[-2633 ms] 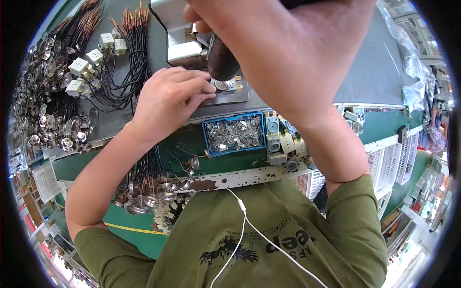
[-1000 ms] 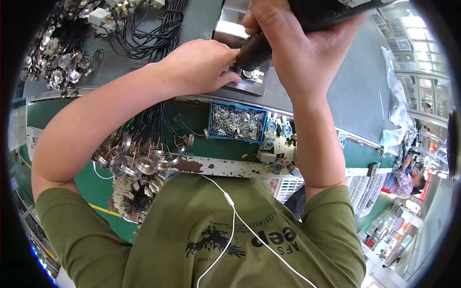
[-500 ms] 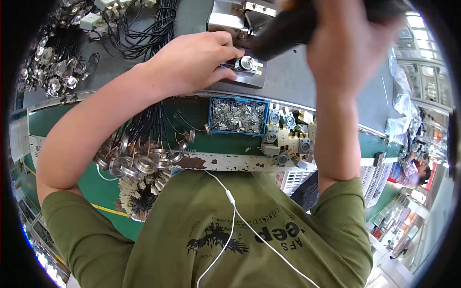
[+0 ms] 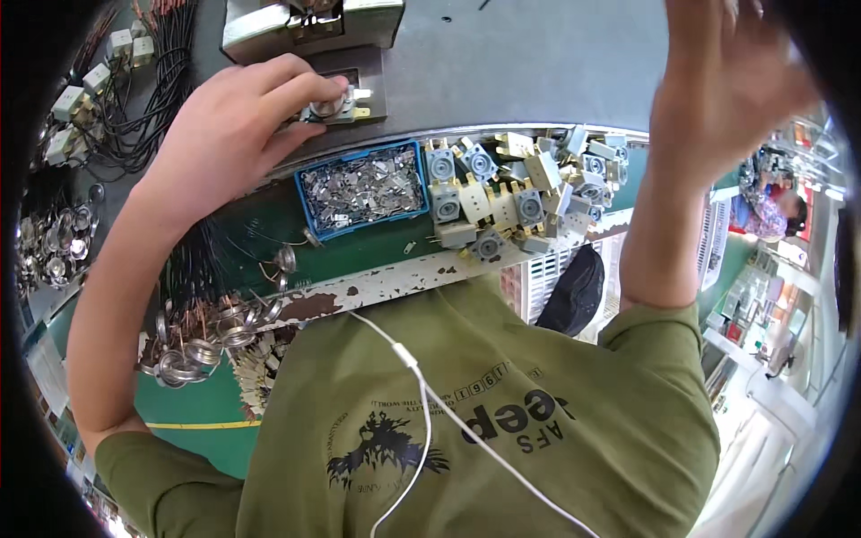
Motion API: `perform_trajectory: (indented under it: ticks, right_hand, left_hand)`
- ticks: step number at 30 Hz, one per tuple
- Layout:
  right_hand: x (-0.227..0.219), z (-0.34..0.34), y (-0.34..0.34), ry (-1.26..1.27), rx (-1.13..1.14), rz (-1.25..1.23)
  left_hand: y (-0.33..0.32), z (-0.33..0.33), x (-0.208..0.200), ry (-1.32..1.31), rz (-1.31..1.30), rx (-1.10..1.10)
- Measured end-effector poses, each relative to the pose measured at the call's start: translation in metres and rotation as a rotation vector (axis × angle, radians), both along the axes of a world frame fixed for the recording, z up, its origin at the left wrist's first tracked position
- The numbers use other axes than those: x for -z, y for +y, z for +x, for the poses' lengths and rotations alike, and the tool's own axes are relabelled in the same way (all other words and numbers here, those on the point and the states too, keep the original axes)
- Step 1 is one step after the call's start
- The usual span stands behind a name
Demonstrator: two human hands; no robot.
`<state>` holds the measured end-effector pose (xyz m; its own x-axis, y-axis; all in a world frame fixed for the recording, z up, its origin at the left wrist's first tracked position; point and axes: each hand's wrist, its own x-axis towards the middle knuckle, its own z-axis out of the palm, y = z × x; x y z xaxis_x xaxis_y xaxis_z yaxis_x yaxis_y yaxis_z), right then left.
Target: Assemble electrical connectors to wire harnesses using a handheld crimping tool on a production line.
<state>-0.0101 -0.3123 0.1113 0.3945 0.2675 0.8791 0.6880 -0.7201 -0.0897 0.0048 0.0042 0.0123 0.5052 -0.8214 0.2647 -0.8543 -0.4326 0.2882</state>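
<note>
My left hand [image 4: 254, 117] is closed with thumb and fingertips around a small component [image 4: 330, 107] that has a round metal top and two brass tabs. This part sits in a flat metal fixture [image 4: 375, 106] at the bench's near edge, its left side hidden by my fingers. Off to the right, my right hand [image 4: 735, 94] is raised and smeared by motion. Its fingers are cut off by the upper edge, and anything in them cannot be made out. A blue tray [image 4: 301, 203] of small metal clips lies just in front of the fixture.
Several pale square components with brass tabs [image 4: 502, 206] are piled right of the tray. A bundle of black wires [image 4: 143, 117] runs along the left, with round metal parts [image 4: 202, 350] hanging below. A metal block [image 4: 372, 22] stands behind the fixture. Another person [image 4: 776, 211] is far right.
The view has swung, so the bench things now sit further left. My right hand has moved away from the fixture, and the dark object near it no longer shows. My left hand stays at the component.
</note>
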Motion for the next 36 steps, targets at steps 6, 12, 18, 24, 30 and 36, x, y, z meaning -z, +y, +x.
perform_trajectory:
  ticks: [6, 12, 18, 24, 30, 36]
  right_hand:
    - [0.083, -0.094, -0.093, 0.981, 0.626, -0.37]
    - [0.088, -0.096, -0.079, 1.207, 0.633, -0.368]
    - [0.081, -0.101, -0.107, 1.207, 0.261, 0.363]
    - [0.08, -0.068, -0.025, 1.355, -0.227, 0.674]
    - [0.08, -0.051, 0.024, 1.448, -0.363, 0.473]
    - [0.081, -0.043, 0.029, 1.476, -0.395, 0.481]
  left_hand:
    - [0.096, 0.024, -0.001, 0.006, -0.25, -0.653]
    - [0.189, 0.063, -0.033, -0.304, -0.013, -0.756]
    - [0.095, -0.003, -0.053, 0.05, 0.029, -0.442]
    - [0.043, -0.031, -0.025, 0.193, 0.491, 0.001]
    - [0.014, -0.039, -0.009, 0.177, 0.862, 0.045]
    - [0.002, -0.047, -0.008, 0.213, 0.948, 0.087]
